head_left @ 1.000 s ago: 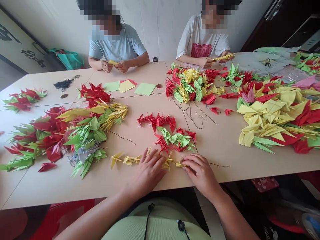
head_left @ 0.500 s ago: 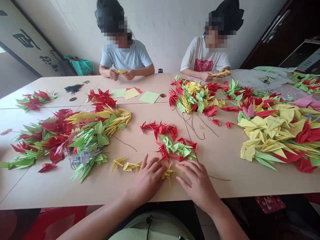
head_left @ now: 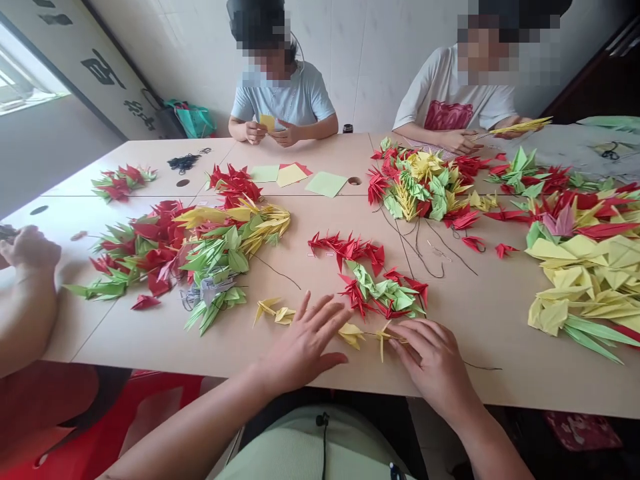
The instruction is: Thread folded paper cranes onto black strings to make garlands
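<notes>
Across the table's near side runs a string of yellow folded paper cranes (head_left: 352, 335). My left hand (head_left: 313, 343) lies over its middle, fingers spread and stretched out, hiding some of the cranes. My right hand (head_left: 430, 353) pinches a yellow paper crane (head_left: 383, 339) at the string's right part; a thin dark cord comes out beyond the hand. Just behind my hands lies a curved string of red paper cranes (head_left: 350, 247), with light green paper cranes (head_left: 380, 290) and more red ones by it.
Piles of red, green and yellow folded paper lie at left (head_left: 165, 247), back (head_left: 425, 180) and right (head_left: 585, 273). Flat paper squares (head_left: 326, 185) rest behind. Two people sit opposite, handling yellow paper. Another person's hand (head_left: 33, 250) is at the left edge.
My view has turned left, bringing in another person's arm. My right hand has closed on a yellow crane and moved apart from my left hand, which has spread open. Cranes sit farther apart.
</notes>
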Demonstrator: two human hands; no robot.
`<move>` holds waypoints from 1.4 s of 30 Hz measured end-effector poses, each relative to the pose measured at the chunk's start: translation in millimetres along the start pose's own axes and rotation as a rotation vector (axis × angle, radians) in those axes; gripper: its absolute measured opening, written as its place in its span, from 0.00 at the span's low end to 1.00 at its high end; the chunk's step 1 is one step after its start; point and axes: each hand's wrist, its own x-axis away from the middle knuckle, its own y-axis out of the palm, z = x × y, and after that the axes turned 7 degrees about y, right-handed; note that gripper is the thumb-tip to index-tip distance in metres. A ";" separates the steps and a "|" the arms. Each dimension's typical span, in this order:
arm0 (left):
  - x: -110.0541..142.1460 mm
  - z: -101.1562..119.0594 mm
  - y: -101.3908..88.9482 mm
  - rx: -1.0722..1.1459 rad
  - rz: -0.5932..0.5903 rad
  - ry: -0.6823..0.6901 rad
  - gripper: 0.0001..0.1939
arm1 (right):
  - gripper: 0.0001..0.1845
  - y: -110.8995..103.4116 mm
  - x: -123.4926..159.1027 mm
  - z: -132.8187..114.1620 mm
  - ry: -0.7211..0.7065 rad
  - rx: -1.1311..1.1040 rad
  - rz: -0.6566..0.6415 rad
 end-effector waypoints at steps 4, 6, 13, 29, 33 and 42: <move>23.1 -24.2 -21.0 -0.080 0.118 -0.105 0.32 | 0.10 2.3 -10.0 -24.5 -0.053 -0.067 -0.042; 35.5 -35.6 -26.8 -0.121 0.122 -0.161 0.30 | 0.10 10.2 -17.4 -39.2 -0.083 -0.103 -0.103; 72.9 -58.3 -19.9 -0.127 0.112 -0.256 0.28 | 0.08 30.9 -21.2 -43.6 -0.088 -0.120 -0.154; 90.2 -70.2 -7.6 0.436 0.345 -0.470 0.31 | 0.11 41.5 -41.3 -73.4 -0.216 -0.100 -0.186; 87.1 -73.5 -6.3 0.541 0.395 -0.466 0.30 | 0.14 45.9 -44.6 -81.5 -0.257 -0.062 -0.161; 86.4 -67.4 -15.1 0.474 0.356 -0.468 0.30 | 0.14 64.6 -47.1 -88.0 -0.324 -0.068 -0.178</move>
